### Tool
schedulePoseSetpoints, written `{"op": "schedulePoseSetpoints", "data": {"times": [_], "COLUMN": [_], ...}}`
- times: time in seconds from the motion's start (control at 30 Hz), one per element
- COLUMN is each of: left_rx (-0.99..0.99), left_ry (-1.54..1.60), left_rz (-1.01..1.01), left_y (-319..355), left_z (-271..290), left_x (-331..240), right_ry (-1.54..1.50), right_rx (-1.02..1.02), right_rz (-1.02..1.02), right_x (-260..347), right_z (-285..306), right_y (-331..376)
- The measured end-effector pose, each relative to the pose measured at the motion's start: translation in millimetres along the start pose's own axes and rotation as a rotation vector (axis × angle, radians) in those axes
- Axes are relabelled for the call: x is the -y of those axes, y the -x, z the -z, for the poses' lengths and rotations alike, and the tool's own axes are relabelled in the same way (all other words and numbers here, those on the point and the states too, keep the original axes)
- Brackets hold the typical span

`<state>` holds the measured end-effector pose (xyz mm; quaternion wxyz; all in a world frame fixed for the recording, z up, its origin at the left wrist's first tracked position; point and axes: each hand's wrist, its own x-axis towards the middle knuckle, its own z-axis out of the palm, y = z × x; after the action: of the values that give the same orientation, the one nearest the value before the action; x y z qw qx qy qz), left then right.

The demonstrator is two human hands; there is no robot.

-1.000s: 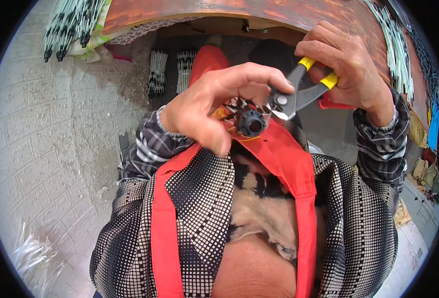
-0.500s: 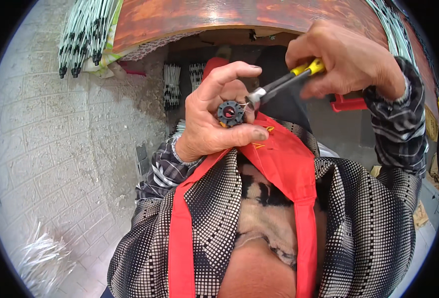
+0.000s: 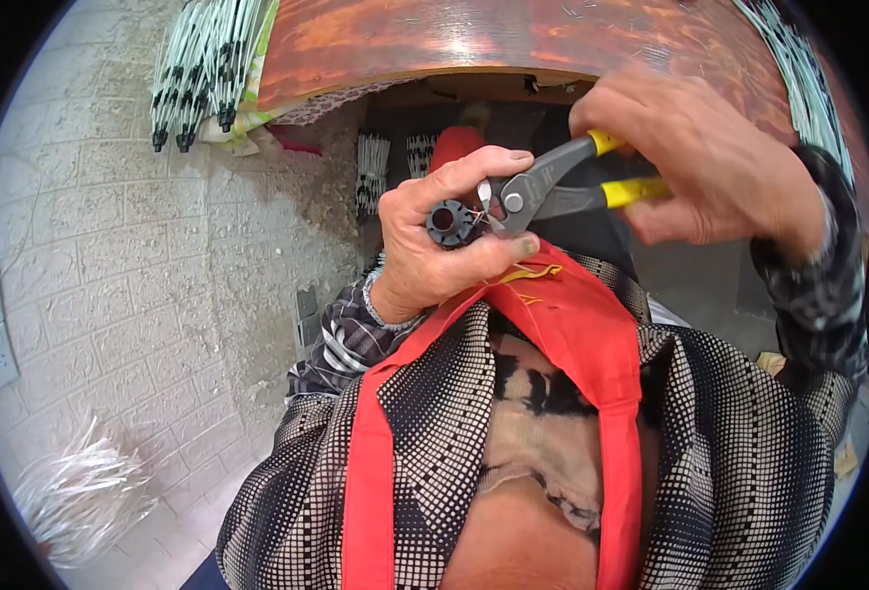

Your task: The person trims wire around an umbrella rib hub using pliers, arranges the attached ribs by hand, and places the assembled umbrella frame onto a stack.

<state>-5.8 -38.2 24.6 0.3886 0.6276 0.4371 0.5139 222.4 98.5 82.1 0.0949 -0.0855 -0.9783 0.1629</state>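
My left hand (image 3: 422,264) is wrapped round a black round plastic part (image 3: 465,226) with a toothed rim and a hole through its middle. Thin pale wires (image 3: 479,216) stick out from its right side. My right hand (image 3: 715,162) grips pincers (image 3: 552,204) by their yellow handles, which are spread apart. The jaws are parted at the wires, between my left thumb and forefinger. Whether they touch the wires I cannot tell.
A brown wooden table (image 3: 375,44) curves ahead of me. Bundles of pale rods with black ends (image 3: 198,74) hang over its left side, and more pale strands (image 3: 798,74) lie at the right. A bunch of whitish strips (image 3: 85,497) is at lower left, by the textured wall (image 3: 139,295).
The pincers have swung to lie flatter, and their handles and jaws have spread. The black part has shifted slightly within the picture as the whole view moved.
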Motion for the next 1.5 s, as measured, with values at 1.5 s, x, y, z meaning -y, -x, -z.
{"op": "schedulePoseSetpoints", "data": {"times": [1.5], "left_rx": [0.202], "left_ry": [0.124], "left_rz": [0.08], "left_y": [-11.5], "left_z": [-1.6], "left_x": [-5.5], "right_ry": [-0.903], "right_rx": [0.895], "right_rz": [-0.533], "right_x": [0.7], "right_z": [2.8], "right_y": [17.1]}}
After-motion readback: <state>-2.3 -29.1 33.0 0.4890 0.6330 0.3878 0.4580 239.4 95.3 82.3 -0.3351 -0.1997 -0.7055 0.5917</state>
